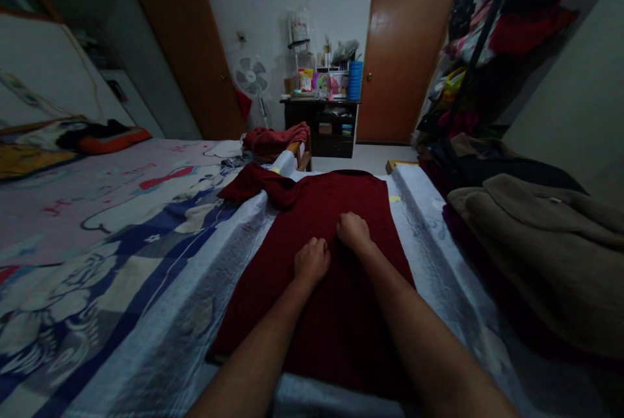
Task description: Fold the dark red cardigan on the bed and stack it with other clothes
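Note:
A dark red long-sleeved top [273, 275] lies spread on a pale, patterned sheet [205, 340], with its neck end away from me. One sleeve [260, 185] reaches out to the left; I see no sleeve on the right. Resting on the middle of the top, my left hand [312, 261] has its fingers curled into the cloth. My right hand [353, 231] is a little farther off and to the right, closed like a fist against the same fabric. The fingertips of both hands are mostly hidden.
A bed with a printed cover [121, 210] spreads out on the left. Folded brown and dark clothes [546, 229] are piled at right. Beyond stand a reddish cloth bundle [275, 140], a fan [252, 77], a dark cabinet [319, 122] and a wooden door [409, 47].

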The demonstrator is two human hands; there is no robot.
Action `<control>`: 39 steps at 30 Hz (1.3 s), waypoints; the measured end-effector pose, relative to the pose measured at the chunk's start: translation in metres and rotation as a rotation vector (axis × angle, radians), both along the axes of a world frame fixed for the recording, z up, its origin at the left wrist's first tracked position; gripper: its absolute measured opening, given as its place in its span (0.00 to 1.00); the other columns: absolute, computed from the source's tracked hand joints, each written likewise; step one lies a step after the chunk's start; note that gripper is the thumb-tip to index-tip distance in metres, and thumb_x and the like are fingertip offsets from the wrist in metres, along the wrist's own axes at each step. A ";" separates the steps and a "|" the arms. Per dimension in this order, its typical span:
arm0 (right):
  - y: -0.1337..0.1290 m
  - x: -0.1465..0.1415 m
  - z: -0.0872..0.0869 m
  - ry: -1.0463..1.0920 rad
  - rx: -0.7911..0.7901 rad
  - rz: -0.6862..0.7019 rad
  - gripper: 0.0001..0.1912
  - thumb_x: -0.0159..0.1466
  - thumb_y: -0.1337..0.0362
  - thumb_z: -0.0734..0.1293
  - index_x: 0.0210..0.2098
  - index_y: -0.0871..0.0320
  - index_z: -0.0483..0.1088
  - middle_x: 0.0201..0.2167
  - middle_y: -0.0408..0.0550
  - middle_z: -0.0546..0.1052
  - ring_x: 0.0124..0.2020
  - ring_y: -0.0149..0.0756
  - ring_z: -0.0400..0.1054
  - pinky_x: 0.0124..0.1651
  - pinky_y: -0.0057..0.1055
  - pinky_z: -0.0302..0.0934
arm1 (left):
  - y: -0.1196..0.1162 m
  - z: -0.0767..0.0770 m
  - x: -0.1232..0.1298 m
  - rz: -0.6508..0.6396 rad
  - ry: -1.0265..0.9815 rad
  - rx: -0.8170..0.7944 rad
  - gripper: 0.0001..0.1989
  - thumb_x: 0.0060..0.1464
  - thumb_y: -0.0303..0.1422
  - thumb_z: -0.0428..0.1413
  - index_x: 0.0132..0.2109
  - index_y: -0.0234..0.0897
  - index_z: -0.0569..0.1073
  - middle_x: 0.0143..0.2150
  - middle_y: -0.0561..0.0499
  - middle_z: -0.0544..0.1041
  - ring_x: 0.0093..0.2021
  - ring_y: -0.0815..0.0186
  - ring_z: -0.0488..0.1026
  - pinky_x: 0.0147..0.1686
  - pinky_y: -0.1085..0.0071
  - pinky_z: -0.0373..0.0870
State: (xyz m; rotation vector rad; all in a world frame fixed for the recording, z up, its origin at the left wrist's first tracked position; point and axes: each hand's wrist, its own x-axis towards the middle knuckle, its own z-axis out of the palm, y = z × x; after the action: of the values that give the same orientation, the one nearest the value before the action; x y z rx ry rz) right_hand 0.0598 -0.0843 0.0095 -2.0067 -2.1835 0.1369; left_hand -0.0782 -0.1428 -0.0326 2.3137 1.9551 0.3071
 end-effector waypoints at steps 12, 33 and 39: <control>0.017 0.004 -0.065 0.188 0.229 0.005 0.17 0.65 0.64 0.59 0.50 0.62 0.70 0.53 0.56 0.72 0.61 0.45 0.56 0.63 0.39 0.45 | 0.004 -0.006 -0.002 0.006 -0.126 -0.003 0.06 0.60 0.34 0.48 0.42 0.43 0.69 0.42 0.51 0.73 0.41 0.65 0.72 0.42 0.70 0.67; 0.021 0.006 -0.069 0.230 0.260 0.017 0.16 0.64 0.65 0.59 0.49 0.61 0.70 0.54 0.56 0.72 0.61 0.45 0.57 0.64 0.41 0.45 | 0.109 0.052 -0.077 0.605 0.206 0.374 0.27 0.48 0.34 0.55 0.56 0.30 0.68 0.71 0.32 0.48 0.71 0.43 0.36 0.64 0.40 0.39; 0.020 0.005 -0.064 0.227 0.234 0.025 0.15 0.64 0.66 0.59 0.48 0.60 0.71 0.54 0.56 0.72 0.61 0.44 0.57 0.64 0.41 0.45 | 0.115 0.057 -0.077 0.552 0.225 0.341 0.32 0.49 0.33 0.52 0.62 0.28 0.64 0.69 0.36 0.54 0.71 0.46 0.37 0.64 0.38 0.36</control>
State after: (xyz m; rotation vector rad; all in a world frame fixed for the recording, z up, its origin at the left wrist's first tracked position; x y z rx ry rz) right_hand 0.0649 -0.0647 -0.0545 -1.7466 -1.9838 0.1019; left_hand -0.1551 -0.0273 0.0244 1.9945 2.8401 0.4686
